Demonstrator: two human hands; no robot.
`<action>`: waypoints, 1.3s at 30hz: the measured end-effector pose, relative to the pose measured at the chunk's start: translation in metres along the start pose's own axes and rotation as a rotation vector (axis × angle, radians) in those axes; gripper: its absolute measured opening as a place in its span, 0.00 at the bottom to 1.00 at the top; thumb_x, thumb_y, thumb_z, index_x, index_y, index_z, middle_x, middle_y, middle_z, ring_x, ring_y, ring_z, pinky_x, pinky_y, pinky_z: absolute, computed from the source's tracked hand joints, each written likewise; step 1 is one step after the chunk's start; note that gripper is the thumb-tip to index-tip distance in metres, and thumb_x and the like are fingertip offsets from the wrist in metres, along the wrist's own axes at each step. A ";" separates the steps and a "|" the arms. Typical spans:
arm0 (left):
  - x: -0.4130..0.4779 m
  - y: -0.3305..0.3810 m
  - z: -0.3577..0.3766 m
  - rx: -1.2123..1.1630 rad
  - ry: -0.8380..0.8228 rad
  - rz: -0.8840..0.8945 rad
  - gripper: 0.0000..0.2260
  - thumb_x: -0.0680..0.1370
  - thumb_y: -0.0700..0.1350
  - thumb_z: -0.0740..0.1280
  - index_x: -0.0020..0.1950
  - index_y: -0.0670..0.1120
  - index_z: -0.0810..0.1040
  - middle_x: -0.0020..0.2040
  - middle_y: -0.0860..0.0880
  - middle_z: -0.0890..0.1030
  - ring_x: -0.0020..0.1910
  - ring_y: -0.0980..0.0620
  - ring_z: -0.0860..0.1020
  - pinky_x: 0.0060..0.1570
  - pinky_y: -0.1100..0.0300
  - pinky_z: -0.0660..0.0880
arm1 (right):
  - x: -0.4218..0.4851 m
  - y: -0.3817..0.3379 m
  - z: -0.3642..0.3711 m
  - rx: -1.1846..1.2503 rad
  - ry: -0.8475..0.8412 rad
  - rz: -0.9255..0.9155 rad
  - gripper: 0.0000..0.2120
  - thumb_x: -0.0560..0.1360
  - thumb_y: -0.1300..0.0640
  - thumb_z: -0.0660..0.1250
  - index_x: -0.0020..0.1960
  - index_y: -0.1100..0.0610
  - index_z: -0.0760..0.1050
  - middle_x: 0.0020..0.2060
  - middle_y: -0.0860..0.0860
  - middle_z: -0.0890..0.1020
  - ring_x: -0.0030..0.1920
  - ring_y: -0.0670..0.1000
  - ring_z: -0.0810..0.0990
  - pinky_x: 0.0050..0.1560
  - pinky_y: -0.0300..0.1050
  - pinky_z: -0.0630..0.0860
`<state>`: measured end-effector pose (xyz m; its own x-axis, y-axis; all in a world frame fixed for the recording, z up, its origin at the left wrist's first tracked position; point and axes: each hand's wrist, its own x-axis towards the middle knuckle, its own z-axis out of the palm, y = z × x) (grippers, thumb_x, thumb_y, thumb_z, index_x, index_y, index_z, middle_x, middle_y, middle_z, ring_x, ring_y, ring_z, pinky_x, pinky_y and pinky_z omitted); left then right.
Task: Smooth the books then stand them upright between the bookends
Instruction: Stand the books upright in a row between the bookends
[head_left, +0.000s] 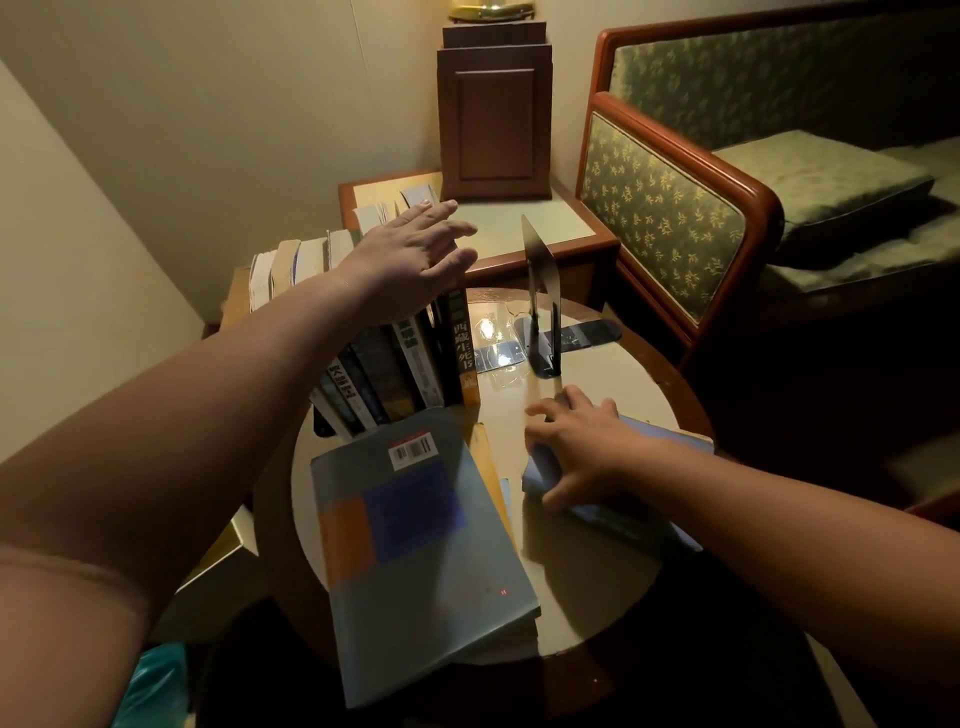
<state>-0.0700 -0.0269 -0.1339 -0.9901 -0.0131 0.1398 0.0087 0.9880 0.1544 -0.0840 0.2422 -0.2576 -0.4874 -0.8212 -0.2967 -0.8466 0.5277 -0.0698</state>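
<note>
Reaching forward with the left hand (415, 249), fingers straight and spread, palm laid on the tops of the upright books (395, 364) - a row standing at the far left of the round table (597, 597). Clasping with the right hand (576, 447) the end of a blue book (639, 509) lying flat at the table's right, thumb curled round its near edge. Farther back, between the two hands, the black bookend (543, 291) upright, apart from the row. Nearer, left of the right hand - a large grey book (421, 545) lying flat, barcode up.
</note>
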 end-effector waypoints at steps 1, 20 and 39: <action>0.000 0.000 0.000 -0.001 0.000 0.001 0.26 0.81 0.66 0.46 0.78 0.60 0.60 0.81 0.54 0.51 0.80 0.51 0.46 0.76 0.48 0.46 | -0.001 0.000 -0.001 0.027 0.014 -0.016 0.30 0.66 0.32 0.72 0.62 0.43 0.69 0.73 0.48 0.63 0.72 0.58 0.58 0.62 0.63 0.65; 0.000 -0.001 0.001 0.002 0.005 0.015 0.28 0.79 0.68 0.45 0.77 0.60 0.61 0.81 0.54 0.51 0.80 0.52 0.46 0.75 0.48 0.47 | 0.006 -0.009 -0.023 0.507 0.990 -0.334 0.27 0.67 0.44 0.77 0.59 0.55 0.73 0.65 0.57 0.74 0.70 0.54 0.66 0.69 0.50 0.68; -0.002 -0.001 0.001 -0.007 0.011 0.003 0.29 0.79 0.68 0.45 0.77 0.59 0.62 0.81 0.54 0.52 0.80 0.51 0.47 0.75 0.49 0.47 | -0.061 -0.010 -0.064 0.116 0.460 -0.135 0.32 0.71 0.41 0.71 0.72 0.40 0.64 0.73 0.52 0.60 0.74 0.59 0.57 0.64 0.54 0.74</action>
<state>-0.0682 -0.0272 -0.1351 -0.9884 -0.0124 0.1513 0.0123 0.9869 0.1610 -0.0595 0.2728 -0.1783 -0.4409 -0.8810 0.1714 -0.8920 0.4089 -0.1924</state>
